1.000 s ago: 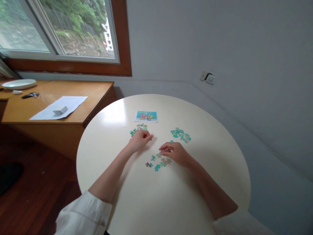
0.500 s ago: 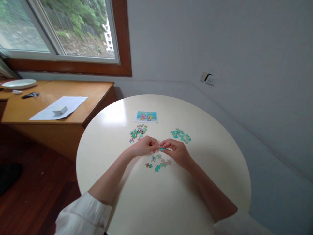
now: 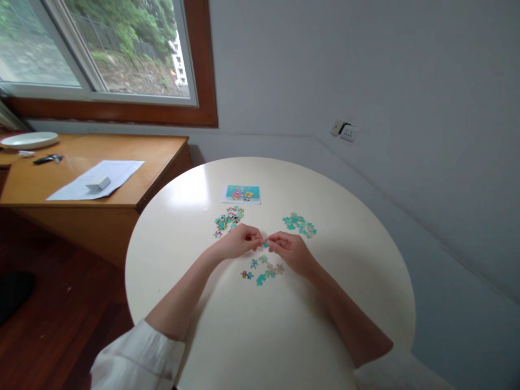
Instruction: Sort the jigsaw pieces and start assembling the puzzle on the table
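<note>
My left hand (image 3: 239, 242) and my right hand (image 3: 290, 251) meet fingertip to fingertip over the round cream table (image 3: 203, 303). Both are pinched on small teal puzzle pieces (image 3: 265, 244) held between them, just above the tabletop. Loose pieces (image 3: 263, 270) lie right below the hands. A mixed-colour heap of pieces (image 3: 228, 218) sits beyond my left hand. A teal heap (image 3: 299, 223) sits beyond my right hand. A small cartoon reference picture (image 3: 241, 194) lies farther back.
A wooden desk (image 3: 134, 184) stands left of the table, touching its edge, with paper sheets (image 3: 97, 179), a white plate (image 3: 29, 140) and a dark object (image 3: 47, 158). A window is behind it. A wall socket (image 3: 346, 130) is at the right. Dark wooden floor lies lower left.
My left hand left the mixed heap and came right; my right hand rose from the loose pieces. The two now meet, pinching teal pieces together.
</note>
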